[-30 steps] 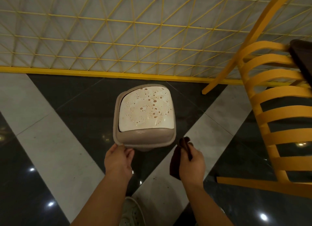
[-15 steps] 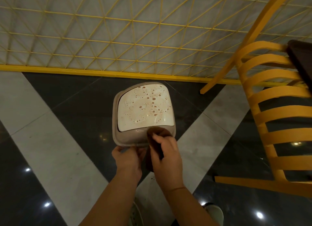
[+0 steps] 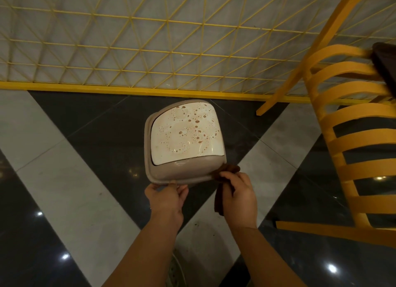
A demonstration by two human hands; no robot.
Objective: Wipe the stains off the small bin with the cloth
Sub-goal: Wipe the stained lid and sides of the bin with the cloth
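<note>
The floor (image 3: 64,179) is shiny, with dark and pale tiles. A yellow wire fence (image 3: 150,51) runs behind, and a yellow chair (image 3: 353,147) stands on the right. The small bin (image 3: 184,143) sits on the floor in the middle, in front of the fence and just past the person's hands. Its white lid (image 3: 184,136) is covered in brown stains (image 3: 197,128).

The left hand (image 3: 166,195) grips the near rim of the bin, fingers curled shut on it, so the bin looks held steady. The right hand (image 3: 239,192) is closed around the dark brown cloth (image 3: 225,173). The cloth touches the bin's near right corner, and one end hangs down below the hand.

The stains lie up and to the left of the cloth, farther from the person. The right hand is nearer to them, so the cloth probably has to go up over the rim and onto the lid.
</note>
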